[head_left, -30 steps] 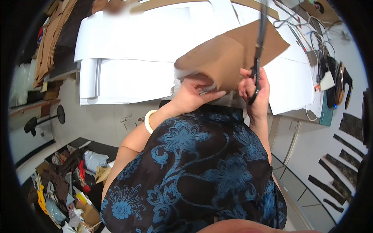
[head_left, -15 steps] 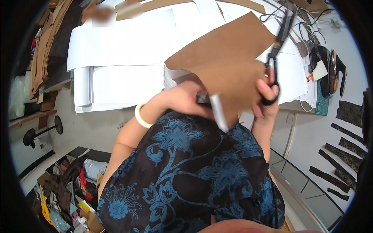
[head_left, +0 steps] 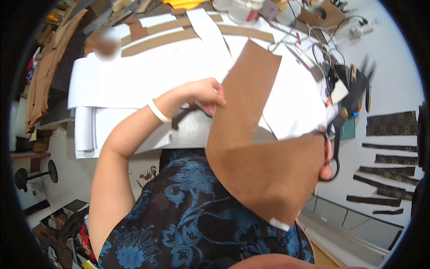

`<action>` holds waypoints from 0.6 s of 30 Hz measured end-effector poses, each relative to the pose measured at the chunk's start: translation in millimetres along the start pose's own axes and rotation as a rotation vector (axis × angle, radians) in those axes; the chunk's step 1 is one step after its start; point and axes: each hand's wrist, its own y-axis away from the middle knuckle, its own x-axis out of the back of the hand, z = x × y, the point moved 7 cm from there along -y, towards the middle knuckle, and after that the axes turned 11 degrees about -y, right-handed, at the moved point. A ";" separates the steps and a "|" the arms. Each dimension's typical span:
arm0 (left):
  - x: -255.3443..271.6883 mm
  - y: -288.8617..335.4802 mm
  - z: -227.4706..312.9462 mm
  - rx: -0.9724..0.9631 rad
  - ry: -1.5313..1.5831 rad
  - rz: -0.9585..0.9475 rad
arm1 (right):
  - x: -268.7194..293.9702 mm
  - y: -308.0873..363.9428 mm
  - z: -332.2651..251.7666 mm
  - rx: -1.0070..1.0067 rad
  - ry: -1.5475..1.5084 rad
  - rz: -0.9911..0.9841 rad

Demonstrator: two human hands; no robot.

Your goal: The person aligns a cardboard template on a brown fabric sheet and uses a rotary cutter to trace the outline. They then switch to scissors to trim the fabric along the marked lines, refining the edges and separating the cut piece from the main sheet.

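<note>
A large brown sheet of leather (head_left: 264,170) hangs bent in front of me, its upper part rising over the white table and its lower part folded toward my apron. My left hand (head_left: 207,95) is closed at the sheet's left edge, its fingers pinching there. At the far right edge my right hand (head_left: 327,163), mostly hidden behind the leather, grips that edge and also has the black scissors (head_left: 337,134). Their blades point up and right, smeared by motion. A small white patch (head_left: 280,224) shows at the leather's bottom corner.
White paper sheets (head_left: 161,67) and a paper roll (head_left: 85,130) cover the table's left. Long brown strips (head_left: 156,42) lie at the back. Cables, small tools and a white jar (head_left: 242,10) crowd the far right. Dark patterned strips (head_left: 389,123) hang on the right wall.
My left hand has moved up and away from my apron to the leather's left edge. The sheet has turned and opened out lower down. The scissors have swung right and down with my right hand.
</note>
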 end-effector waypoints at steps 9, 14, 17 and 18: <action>131.3 133.4 91.6 -0.835 0.446 0.873 | 41.1 8.7 -37.0 0.341 0.255 0.126; 218.0 171.5 -22.2 -0.782 0.902 1.115 | 71.5 -33.6 -23.8 0.387 0.384 0.224; 204.1 165.4 -43.5 -0.739 1.012 1.309 | 35.1 -91.8 32.3 -0.052 0.178 0.064; 194.9 154.8 -58.0 -0.806 1.263 1.188 | 46.2 -107.3 48.7 -0.096 0.175 0.071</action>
